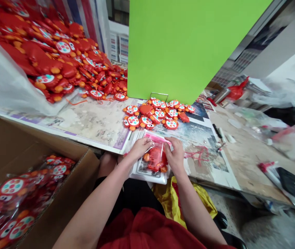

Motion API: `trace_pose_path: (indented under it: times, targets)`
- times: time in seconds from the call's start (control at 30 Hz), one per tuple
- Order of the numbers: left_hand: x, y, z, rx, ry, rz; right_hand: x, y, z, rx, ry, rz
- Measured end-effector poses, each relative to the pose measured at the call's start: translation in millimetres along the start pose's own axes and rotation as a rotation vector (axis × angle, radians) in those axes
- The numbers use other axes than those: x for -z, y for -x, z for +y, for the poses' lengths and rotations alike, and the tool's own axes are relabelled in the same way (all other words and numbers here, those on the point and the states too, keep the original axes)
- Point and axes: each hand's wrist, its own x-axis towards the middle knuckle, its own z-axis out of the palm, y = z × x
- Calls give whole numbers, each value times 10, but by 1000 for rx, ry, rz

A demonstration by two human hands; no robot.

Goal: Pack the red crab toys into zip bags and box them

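Observation:
A clear plastic bag [160, 141] with a pink strip along its top lies at the table's front edge. Inside it is a red crab-shaped toy [157, 157] with orange feet, its plain back facing up. My left hand [141, 148] pinches the bag's upper left edge. On the other side, my right hand [175, 154] has its thumb and fingers closed at the bag's right edge, close to the toy. Beneath lies a stack of flat clear bags [150, 178]. Just beyond is a small group of loose crab toys [170, 123], some showing round coloured buttons.
A large heap of crab toys [64, 48] spills from a white sack [12, 83] at the left. The cardboard box [85, 166] at lower left holds bagged toys. A tall green board [173, 45] stands behind. Pink string [198, 154], pens and a black phone [293, 185] lie rightward.

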Motion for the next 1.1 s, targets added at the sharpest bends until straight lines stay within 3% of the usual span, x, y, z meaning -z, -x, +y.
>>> trace_pose_path:
  times: [0.17,0.3,0.43,0.67,0.93,1.1]
  targets:
    - [36,25,-7,0,159,-50,-64,-99,-73,7,138,-64]
    - [40,41,14,33,183,-46,-83,-69,-38,10,188,-241]
    - [32,59,52,45,225,-68,-78,-115,-100,74,147,-207]
    - [19,34,-8,48,270,-85,-297,-303,-293,214,174,-357]
    - [78,-10,-53,-89,14,-94,-389,-356,-297,291,297,-410]
    - [57,6,-65,-87,47,-113,-435,-432,-167,120,127,-294]
